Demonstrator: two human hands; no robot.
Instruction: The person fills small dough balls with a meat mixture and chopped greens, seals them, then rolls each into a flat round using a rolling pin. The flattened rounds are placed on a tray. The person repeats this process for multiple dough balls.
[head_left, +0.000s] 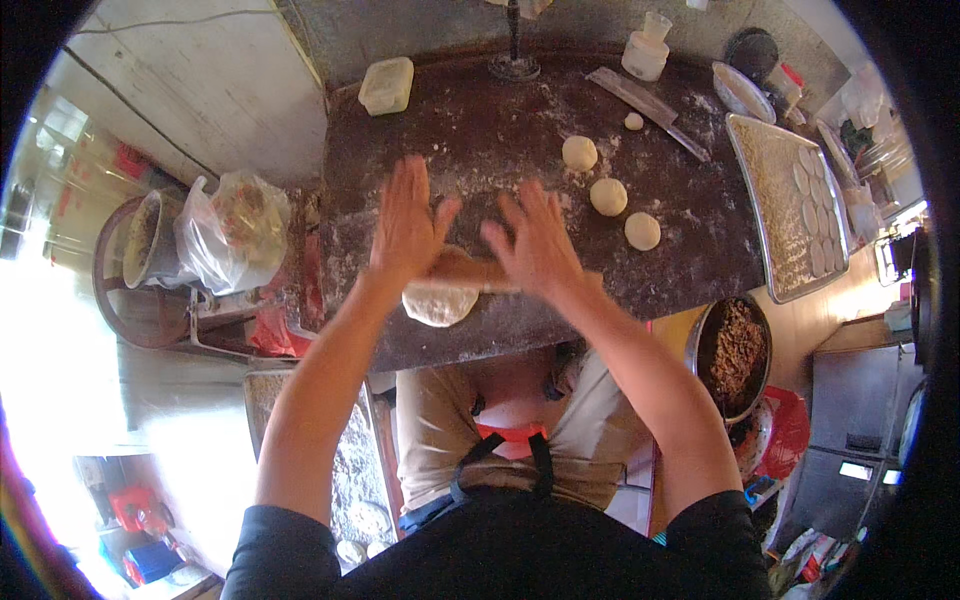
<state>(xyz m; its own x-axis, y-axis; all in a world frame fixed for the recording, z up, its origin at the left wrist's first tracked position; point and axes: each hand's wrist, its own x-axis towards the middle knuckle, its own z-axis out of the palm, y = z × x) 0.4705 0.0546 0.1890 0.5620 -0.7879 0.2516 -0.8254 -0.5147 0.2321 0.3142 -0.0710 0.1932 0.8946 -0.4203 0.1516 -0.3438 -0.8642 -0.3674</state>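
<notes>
A wooden rolling pin lies crosswise over a flattened round of dough near the front edge of the floured dark table. My left hand is flat over the pin's left part, fingers pointing away from me. Over the right part lies my right hand, its fingers spread and slightly blurred. Neither hand is wrapped around the pin; palm contact is hidden. To the right sit several dough balls, with a smaller dough piece farther back beside a long flat-bladed tool.
A metal tray with flat dough rounds extends past the table's right edge. Below it stands a metal bowl of chopped filling. A lidded plastic container is at the back left; a clear plastic bag lies left of the table.
</notes>
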